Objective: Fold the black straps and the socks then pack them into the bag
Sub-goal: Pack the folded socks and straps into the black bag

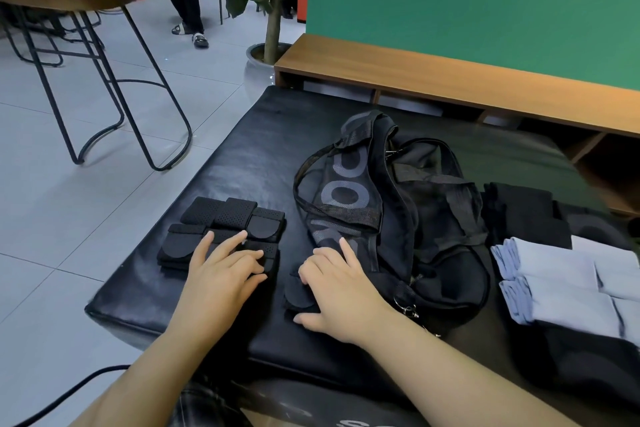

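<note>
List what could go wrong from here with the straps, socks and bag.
1. The folded straps sit in a loose pile under the left hand; lifting them together may let some unfold or slip.
2. The strap under the right hand is black on a black table, so it is easy to overlook.
3. The bag lies slumped with its opening collapsed, so the folded socks may snag or unfold going in.

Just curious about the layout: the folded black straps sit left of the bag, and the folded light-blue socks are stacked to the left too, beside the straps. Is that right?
Not quite. The head view shows the folded black straps left of the bag, under the left hand, but the light-blue socks lie to the right of the bag, not beside the straps.
</note>
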The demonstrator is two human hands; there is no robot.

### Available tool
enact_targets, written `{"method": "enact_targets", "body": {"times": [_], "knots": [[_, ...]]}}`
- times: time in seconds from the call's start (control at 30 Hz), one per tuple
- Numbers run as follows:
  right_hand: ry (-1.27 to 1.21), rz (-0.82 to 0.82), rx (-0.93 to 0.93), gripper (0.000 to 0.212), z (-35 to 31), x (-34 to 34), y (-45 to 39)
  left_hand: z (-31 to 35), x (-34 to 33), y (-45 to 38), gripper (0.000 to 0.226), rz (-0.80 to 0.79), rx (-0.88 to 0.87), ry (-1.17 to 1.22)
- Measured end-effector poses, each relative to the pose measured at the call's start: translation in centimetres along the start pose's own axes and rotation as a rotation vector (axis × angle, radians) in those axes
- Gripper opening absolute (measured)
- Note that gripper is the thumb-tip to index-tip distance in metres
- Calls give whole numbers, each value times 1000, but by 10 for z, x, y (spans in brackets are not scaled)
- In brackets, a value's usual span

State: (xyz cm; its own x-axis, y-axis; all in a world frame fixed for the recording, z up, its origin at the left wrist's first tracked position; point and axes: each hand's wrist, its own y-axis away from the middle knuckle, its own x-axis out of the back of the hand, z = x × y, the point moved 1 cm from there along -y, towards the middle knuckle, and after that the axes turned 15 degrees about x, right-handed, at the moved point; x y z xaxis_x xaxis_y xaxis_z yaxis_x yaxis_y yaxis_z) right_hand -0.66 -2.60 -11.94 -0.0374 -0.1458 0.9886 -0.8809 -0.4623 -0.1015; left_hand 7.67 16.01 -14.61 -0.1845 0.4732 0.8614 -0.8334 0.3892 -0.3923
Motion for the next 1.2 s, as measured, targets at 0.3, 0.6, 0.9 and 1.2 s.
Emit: {"method": "enact_targets", "body": {"times": [0.3, 0.6, 0.9, 1.2], "knots": [[28, 82, 38, 47, 4, -12, 31, 13, -2, 14, 21, -177, -108, 62], [-7, 157, 24, 43, 8, -15, 46, 24, 3, 0, 26, -478, 28, -49], [70, 202, 22, 34, 0, -8, 54, 35, 17, 2, 43, -301, 137, 190], [-182, 96, -86, 33, -7, -6, 55, 52, 14, 3, 44, -372, 87, 344]]}}
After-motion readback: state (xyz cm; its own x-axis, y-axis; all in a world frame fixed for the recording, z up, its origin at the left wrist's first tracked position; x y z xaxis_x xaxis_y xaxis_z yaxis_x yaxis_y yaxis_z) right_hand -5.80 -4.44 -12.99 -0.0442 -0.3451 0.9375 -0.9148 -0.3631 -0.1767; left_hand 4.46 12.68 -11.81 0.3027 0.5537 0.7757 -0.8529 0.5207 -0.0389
